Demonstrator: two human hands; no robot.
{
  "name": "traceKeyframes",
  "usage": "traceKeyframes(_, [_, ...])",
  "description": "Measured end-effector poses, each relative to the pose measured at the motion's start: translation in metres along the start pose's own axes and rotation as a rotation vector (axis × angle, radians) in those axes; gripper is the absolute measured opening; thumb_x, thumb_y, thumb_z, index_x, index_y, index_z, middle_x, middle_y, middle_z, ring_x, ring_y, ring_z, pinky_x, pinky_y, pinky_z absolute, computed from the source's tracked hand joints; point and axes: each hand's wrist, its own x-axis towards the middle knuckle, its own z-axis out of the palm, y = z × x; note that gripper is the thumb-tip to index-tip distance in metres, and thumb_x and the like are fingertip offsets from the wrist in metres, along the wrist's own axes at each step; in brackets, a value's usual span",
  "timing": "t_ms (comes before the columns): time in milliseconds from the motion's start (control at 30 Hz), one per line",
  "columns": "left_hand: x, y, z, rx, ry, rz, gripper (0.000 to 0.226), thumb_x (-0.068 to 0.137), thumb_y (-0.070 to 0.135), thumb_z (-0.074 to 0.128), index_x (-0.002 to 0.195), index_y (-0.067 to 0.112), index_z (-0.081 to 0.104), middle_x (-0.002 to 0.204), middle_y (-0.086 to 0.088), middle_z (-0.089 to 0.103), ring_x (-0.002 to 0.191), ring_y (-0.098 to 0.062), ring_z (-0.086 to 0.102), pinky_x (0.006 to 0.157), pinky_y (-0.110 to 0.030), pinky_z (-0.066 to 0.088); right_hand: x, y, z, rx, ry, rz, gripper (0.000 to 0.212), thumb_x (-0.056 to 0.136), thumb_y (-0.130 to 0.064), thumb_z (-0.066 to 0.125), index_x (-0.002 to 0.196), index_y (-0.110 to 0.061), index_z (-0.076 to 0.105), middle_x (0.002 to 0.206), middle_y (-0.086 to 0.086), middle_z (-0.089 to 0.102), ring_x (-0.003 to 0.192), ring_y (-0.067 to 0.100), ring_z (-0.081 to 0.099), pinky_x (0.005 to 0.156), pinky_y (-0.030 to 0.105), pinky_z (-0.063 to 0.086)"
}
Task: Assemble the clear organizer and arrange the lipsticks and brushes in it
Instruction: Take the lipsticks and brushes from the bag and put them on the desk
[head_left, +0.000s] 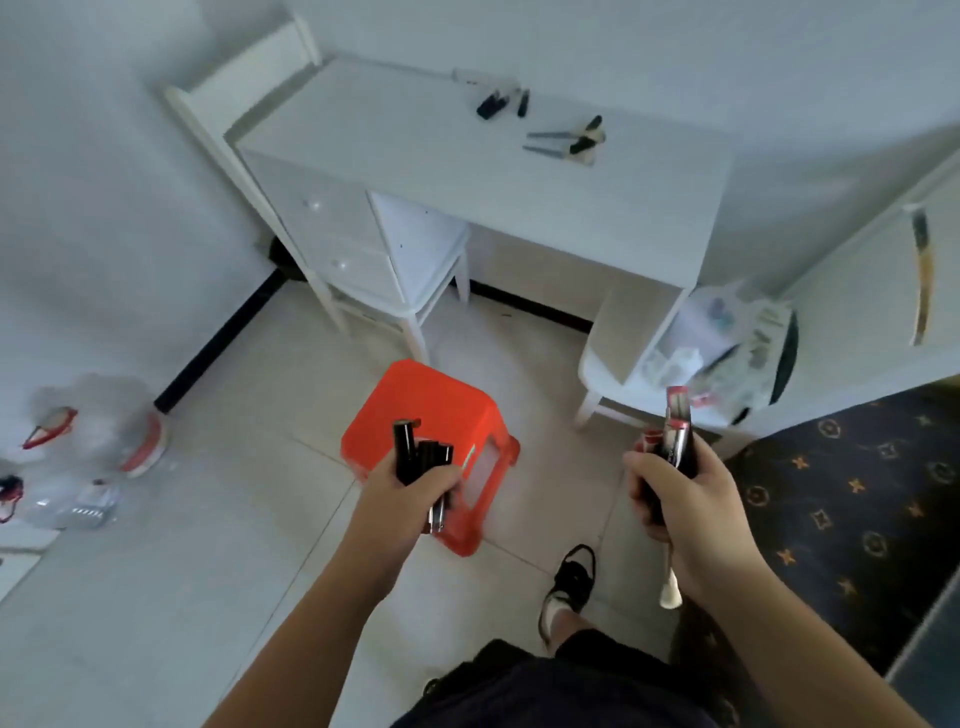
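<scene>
My left hand (410, 486) is closed around a bunch of black lipstick tubes (421, 454) that stick up above the fist, over an orange plastic stool (431, 410). My right hand (680, 499) grips a bundle of brushes and lipsticks (678, 434); a red-capped tip points up and a pale brush end (670, 590) hangs below the fist. On the white desk (467, 171) ahead lie more brushes (569, 141) and dark lipsticks (496, 103). A clear piece (470, 75) at the desk's back edge is too blurred to identify.
A white chair (395, 291) is tucked under the desk's left side. Another white chair (618, 384) at the right carries clear packaging (722, 348). Clear plastic containers (98, 436) lie on the floor at left. A dark patterned rug (852, 499) covers the floor at right.
</scene>
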Motion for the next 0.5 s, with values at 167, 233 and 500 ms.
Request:
traceKeyframes(167, [0.059, 0.046, 0.055, -0.027, 0.020, -0.001, 0.011, 0.084, 0.017, 0.070, 0.087, 0.007, 0.067, 0.068, -0.006, 0.066, 0.059, -0.015, 0.059, 0.051, -0.024, 0.046, 0.079, -0.049, -0.024, -0.025, -0.032, 0.008, 0.012, 0.071, -0.028, 0.073, 0.079, -0.030, 0.063, 0.066, 0.003, 0.058, 0.050, 0.013, 0.047, 0.042, 0.023, 0.037])
traceKeyframes(233, [0.078, 0.065, 0.069, -0.041, 0.015, 0.013, 0.016, 0.078, 0.023, 0.070, 0.086, 0.010, 0.067, 0.068, -0.006, 0.067, 0.059, -0.014, 0.060, 0.051, -0.024, 0.047, 0.105, -0.064, -0.029, -0.037, -0.040, 0.011, 0.017, 0.066, -0.030, 0.074, 0.080, -0.029, 0.063, 0.066, 0.003, 0.058, 0.050, 0.013, 0.046, 0.042, 0.023, 0.037])
traceKeyframes(500, [0.156, 0.107, 0.074, -0.021, 0.018, 0.004, 0.013, 0.084, 0.018, 0.072, 0.084, 0.005, 0.069, 0.069, -0.011, 0.066, 0.062, -0.018, 0.058, 0.050, -0.023, 0.046, 0.186, -0.106, -0.019, 0.003, -0.025, 0.001, 0.012, 0.073, -0.024, 0.071, 0.080, -0.029, 0.063, 0.064, 0.005, 0.057, 0.049, 0.016, 0.044, 0.043, 0.025, 0.035])
